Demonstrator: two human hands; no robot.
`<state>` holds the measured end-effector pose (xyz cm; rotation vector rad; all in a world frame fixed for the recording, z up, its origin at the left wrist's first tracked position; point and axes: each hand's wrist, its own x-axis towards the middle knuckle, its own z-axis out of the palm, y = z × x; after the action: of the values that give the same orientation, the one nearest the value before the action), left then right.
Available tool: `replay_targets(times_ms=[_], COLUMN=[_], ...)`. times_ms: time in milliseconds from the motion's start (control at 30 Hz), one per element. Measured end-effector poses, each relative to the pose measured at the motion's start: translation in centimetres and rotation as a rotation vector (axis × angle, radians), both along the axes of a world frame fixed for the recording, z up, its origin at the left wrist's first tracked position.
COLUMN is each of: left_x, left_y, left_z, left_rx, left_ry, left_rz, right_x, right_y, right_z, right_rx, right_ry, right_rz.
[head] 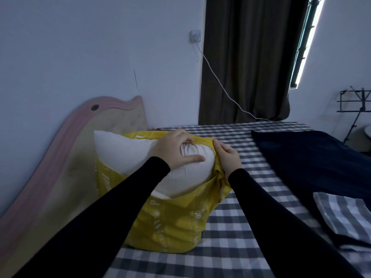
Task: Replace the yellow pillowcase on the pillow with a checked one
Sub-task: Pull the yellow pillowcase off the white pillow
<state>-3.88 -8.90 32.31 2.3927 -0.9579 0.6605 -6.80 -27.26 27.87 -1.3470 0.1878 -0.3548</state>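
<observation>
A white pillow (128,155) stands half out of a yellow printed pillowcase (170,223) on the bed, next to the headboard. My left hand (176,151) grips the bare top of the pillow, fingers curled into its fabric and thumb lying across it. My right hand (227,157) holds the bunched yellow edge of the pillowcase at the pillow's right side. A folded checked pillowcase (349,215) lies at the right on the dark blanket.
The bed has a grey-and-white checked sheet (236,227). A dark blue blanket (313,157) covers its right part. A pink and beige headboard (66,149) leans at the left. A white cable (220,85) runs from a wall socket to the bed. Dark curtain and music stand (355,109) behind.
</observation>
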Motion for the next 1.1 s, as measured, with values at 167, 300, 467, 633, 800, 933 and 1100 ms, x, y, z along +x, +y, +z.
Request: replay_targets(times_ms=[167, 300, 467, 633, 800, 933, 1100], left_x=[0.2, 0.3, 0.8, 1.4, 2.9, 2.5, 2.6], left_y=[0.1, 0.0, 2.0, 4.0, 4.0, 2.4, 0.1], left_z=[-0.5, 0.4, 0.5, 1.6, 2.7, 2.1, 2.4], left_rx=[0.221, 0.304, 0.251, 0.136, 0.167, 0.192, 0.098], left_ry=[0.045, 0.274, 0.264, 0.286, 0.311, 0.383, 0.325], left_rz=[0.081, 0.203, 0.152, 0.157, 0.267, 0.36, 0.295], right_x=[0.1, 0.9, 2.0, 2.1, 1.7, 0.2, -0.3], right_y=[-1.1, -1.3, -2.0, -0.2, 1.1, 0.5, 0.6], right_z=[-0.2, -0.2, -1.5, -3.8, -4.1, -8.3, -10.6], right_rx=[-0.036, -0.095, -0.301, -0.255, -0.087, -0.119, -0.246], right_ry=[0.027, 0.087, 0.2, 0.191, 0.074, 0.139, 0.165], right_rz=[-0.011, -0.021, -0.028, -0.006, -0.006, 0.038, 0.215])
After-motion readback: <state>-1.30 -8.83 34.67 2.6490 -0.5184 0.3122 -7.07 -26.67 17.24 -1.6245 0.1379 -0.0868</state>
